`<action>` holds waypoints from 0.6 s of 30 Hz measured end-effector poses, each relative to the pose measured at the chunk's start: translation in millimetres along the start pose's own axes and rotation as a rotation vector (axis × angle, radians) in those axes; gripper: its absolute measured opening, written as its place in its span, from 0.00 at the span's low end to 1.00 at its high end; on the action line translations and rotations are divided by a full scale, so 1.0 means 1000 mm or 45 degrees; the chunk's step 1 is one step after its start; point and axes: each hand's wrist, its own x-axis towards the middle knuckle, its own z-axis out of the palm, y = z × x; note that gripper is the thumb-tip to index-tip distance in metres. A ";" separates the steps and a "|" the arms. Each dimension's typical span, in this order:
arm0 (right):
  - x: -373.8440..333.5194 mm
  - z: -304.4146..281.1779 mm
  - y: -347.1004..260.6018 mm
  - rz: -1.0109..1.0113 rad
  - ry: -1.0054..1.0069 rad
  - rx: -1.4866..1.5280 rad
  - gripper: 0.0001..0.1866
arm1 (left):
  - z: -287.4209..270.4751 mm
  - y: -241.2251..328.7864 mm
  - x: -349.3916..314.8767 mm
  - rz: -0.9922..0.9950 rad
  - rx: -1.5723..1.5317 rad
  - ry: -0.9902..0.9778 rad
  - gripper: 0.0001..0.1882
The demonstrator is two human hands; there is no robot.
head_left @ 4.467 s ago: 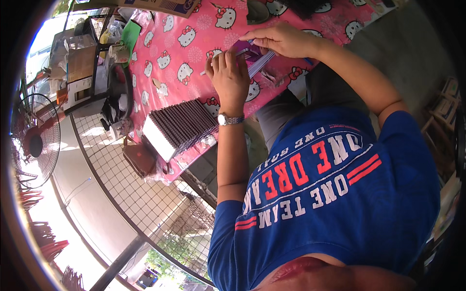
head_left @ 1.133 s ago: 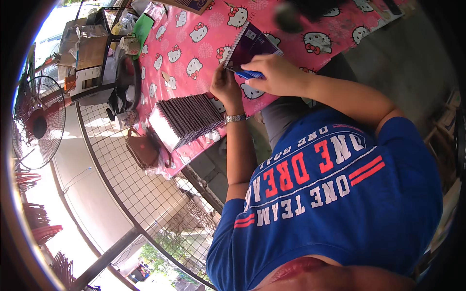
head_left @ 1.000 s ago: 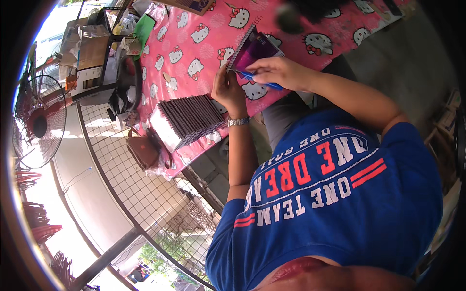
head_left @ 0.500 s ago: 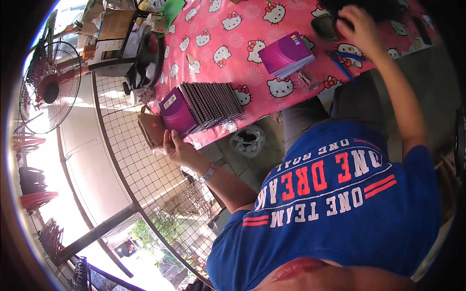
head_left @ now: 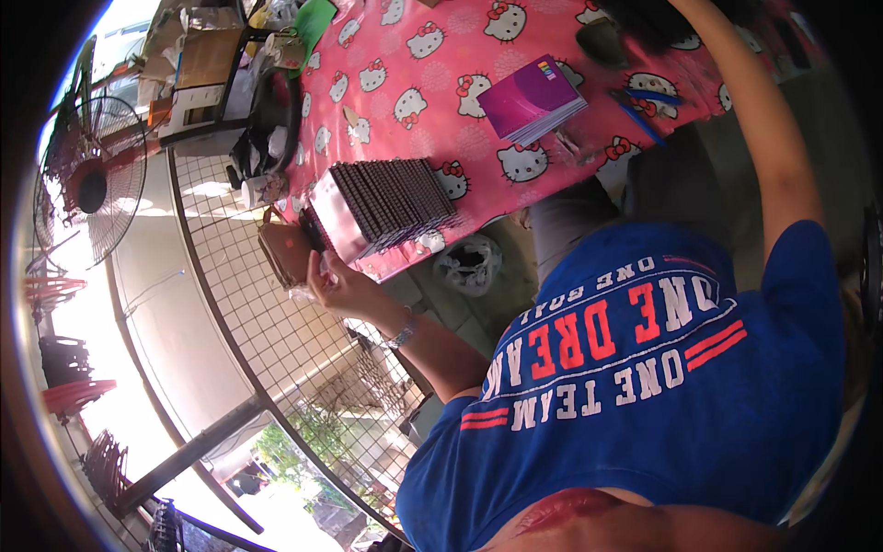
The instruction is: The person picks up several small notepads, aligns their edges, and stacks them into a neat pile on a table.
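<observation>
At the table's left front corner, a row of spiral-bound notebooks (head_left: pixel 391 207) stands on edge, black coils upward. A pale face (head_left: pixel 338 219) shows at its left end. Beside that face a thin dark notebook edge (head_left: pixel 314 230) leans outward, its lower end at the fingertips of my left hand (head_left: pixel 337 287). My left fingers are bent and seem pinched on this notebook, though the contact is small in view. My right forearm (head_left: pixel 768 120) stretches to the far right, and its hand lies beyond the upper edge. Purple notebooks (head_left: pixel 533 97) lie in a small pile mid-table.
Blue pen-like items (head_left: pixel 648 110) and a dark pouch-like object (head_left: pixel 602 44) lie on the pink patterned tablecloth (head_left: pixel 432 78). A brown bag (head_left: pixel 287 248) hangs by the left corner. Below the front edge is a plastic bag (head_left: pixel 471 265). A fan (head_left: pixel 92 184) stands left.
My right hand has moved farther out, past the upper edge of view. The row's left end has turned from a purple cover to a pale face, with a dark notebook edge tipped outward.
</observation>
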 end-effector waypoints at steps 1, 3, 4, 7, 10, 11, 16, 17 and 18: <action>0.003 -0.003 -0.005 0.011 0.002 0.042 0.07 | 0.006 0.023 -0.007 0.029 -0.156 0.064 0.12; 0.004 -0.013 -0.007 -0.030 0.097 0.118 0.08 | 0.024 0.082 -0.032 0.619 -0.144 0.037 0.13; 0.006 -0.023 -0.015 -0.046 0.067 0.070 0.07 | 0.039 0.096 -0.048 0.761 -0.333 -0.212 0.16; 0.011 -0.047 -0.027 -0.089 0.149 0.025 0.09 | 0.100 0.141 -0.096 1.021 -0.548 -0.699 0.13; 0.010 -0.076 -0.039 -0.246 0.214 0.393 0.15 | 0.157 0.142 -0.122 1.146 -0.342 -1.003 0.14; 0.005 -0.078 -0.040 -0.327 0.272 0.461 0.15 | 0.165 0.138 -0.126 1.234 -0.273 -1.001 0.14; -0.048 -0.113 -0.074 -0.337 -0.324 1.092 0.13 | 0.152 0.140 -0.108 1.264 -0.375 -1.280 0.12; -0.061 -0.111 -0.082 -0.403 -0.425 1.128 0.12 | 0.149 0.141 -0.099 1.273 -0.441 -1.235 0.12; -0.075 -0.105 -0.091 -0.468 -0.534 1.166 0.10 | 0.149 0.140 -0.091 1.276 -0.503 -1.194 0.11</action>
